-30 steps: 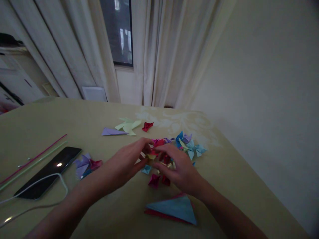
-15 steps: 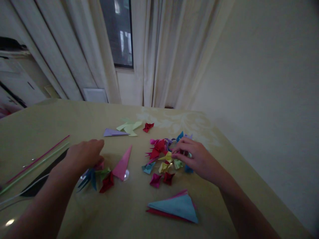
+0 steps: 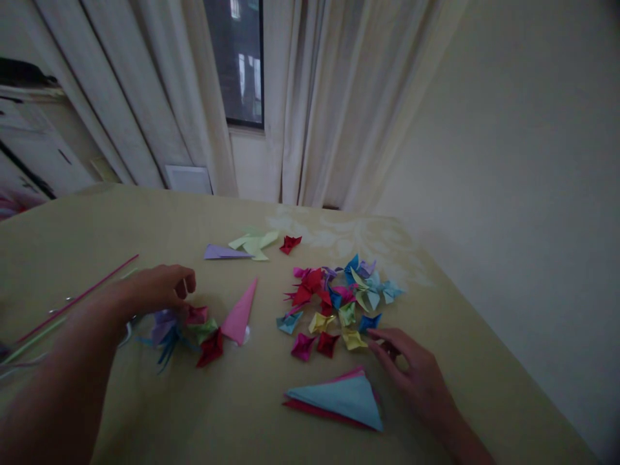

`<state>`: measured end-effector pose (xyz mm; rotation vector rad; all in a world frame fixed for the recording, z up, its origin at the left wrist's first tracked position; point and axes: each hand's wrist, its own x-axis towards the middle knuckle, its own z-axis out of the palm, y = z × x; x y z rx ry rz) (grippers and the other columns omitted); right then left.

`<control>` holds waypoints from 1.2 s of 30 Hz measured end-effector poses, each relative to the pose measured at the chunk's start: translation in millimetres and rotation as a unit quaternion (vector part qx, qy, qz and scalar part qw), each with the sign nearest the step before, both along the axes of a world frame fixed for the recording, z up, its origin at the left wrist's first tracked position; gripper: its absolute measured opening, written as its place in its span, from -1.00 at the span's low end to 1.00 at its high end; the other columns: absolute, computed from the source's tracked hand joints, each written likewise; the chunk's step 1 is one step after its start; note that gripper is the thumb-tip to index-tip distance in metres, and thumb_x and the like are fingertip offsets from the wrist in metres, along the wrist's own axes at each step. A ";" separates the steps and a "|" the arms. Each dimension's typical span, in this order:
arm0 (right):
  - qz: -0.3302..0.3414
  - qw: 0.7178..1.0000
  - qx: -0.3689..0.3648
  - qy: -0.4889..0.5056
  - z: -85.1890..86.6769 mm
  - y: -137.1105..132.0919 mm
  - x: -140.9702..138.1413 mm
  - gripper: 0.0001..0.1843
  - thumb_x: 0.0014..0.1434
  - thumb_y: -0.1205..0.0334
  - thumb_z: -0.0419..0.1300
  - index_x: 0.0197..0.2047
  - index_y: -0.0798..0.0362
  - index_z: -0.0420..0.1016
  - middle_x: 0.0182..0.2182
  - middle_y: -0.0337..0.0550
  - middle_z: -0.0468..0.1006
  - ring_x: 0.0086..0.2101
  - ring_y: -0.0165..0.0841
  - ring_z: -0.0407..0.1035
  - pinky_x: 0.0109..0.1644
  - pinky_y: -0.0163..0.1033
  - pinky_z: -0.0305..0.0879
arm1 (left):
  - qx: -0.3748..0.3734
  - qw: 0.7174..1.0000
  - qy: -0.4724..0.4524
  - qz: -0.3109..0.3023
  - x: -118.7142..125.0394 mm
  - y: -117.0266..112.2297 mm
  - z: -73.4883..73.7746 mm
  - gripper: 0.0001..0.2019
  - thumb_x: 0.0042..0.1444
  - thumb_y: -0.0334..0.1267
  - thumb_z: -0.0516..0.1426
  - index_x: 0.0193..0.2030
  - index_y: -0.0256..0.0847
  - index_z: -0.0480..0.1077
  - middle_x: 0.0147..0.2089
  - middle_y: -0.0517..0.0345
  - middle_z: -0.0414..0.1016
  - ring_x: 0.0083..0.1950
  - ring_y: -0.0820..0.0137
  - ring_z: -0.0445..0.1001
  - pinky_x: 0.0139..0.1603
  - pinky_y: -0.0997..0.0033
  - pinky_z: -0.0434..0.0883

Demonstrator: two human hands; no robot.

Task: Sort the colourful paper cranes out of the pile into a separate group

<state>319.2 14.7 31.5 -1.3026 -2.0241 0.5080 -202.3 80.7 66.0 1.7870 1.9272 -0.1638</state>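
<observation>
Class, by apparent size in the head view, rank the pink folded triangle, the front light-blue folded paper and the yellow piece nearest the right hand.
1. Light-blue folded paper
2. Pink folded triangle
3. Yellow piece

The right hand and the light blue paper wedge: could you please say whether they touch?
Apart: the head view shows tabletop between the right hand and the light blue paper wedge.

Left hand (image 3: 165,286): going bare, looking slim-fingered
Right hand (image 3: 411,365): going bare too
Left forearm (image 3: 72,361): showing bare, tapering smoothly
Right forearm (image 3: 458,426): also showing bare
</observation>
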 end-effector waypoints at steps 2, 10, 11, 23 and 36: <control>-0.020 1.000 0.012 0.019 -8.0 -4.2 2.0 -0.69 0.44 -0.02 0.22 -0.01 -0.02 0.69 -0.24 -0.04 0.69 -0.37 -0.23 0.58 -0.27 -0.19 0.56 | -0.026 1.000 -0.006 -0.003 -2.6 -1.2 -0.5 -0.75 -0.19 -0.19 0.26 -0.29 -0.14 0.54 -0.24 0.02 0.70 -0.19 0.11 0.65 -0.21 0.25 0.48; -0.033 0.995 0.027 0.093 -11.2 -6.4 -4.1 -0.79 0.43 0.07 0.27 -0.09 -0.02 0.69 -0.30 -0.12 0.66 -0.36 -0.28 0.55 -0.28 -0.28 0.47 | 0.116 0.983 -0.145 0.003 27.1 1.9 35.0 -0.74 0.01 -0.04 0.22 -0.25 -0.14 0.55 -0.22 0.00 0.69 -0.16 0.09 0.65 -0.07 0.16 0.56; -0.026 0.994 0.028 0.101 -11.3 -8.3 -6.5 -0.80 0.42 0.08 0.27 -0.09 -0.02 0.69 -0.30 -0.13 0.65 -0.36 -0.30 0.55 -0.28 -0.29 0.46 | 0.148 0.973 -0.175 0.002 38.2 -0.4 40.6 -0.71 0.07 0.00 0.22 -0.21 -0.15 0.55 -0.20 0.01 0.69 -0.15 0.11 0.65 -0.06 0.16 0.57; 0.104 0.969 -0.112 0.196 -1.0 -36.4 -39.9 -0.71 0.32 -0.06 0.40 -0.19 0.01 0.65 -0.40 -0.22 0.62 -0.38 -0.36 0.49 -0.24 -0.34 0.39 | 0.126 0.858 -0.411 -0.280 250.7 -81.2 6.9 -0.85 0.41 -0.45 0.08 -0.15 -0.12 0.40 -0.07 0.19 0.51 -0.10 0.44 0.49 -0.09 0.48 0.40; -0.094 0.975 -0.021 0.201 -9.2 1.3 27.3 -0.87 0.25 0.16 0.34 -0.21 0.03 0.64 -0.35 -0.15 0.59 -0.35 -0.31 0.50 -0.27 -0.30 0.44 | 0.171 0.975 -0.036 -0.136 108.1 -58.0 0.3 -0.66 0.22 -0.07 0.10 0.00 -0.04 0.61 0.16 -0.01 0.62 0.13 0.03 0.59 0.19 0.09 0.51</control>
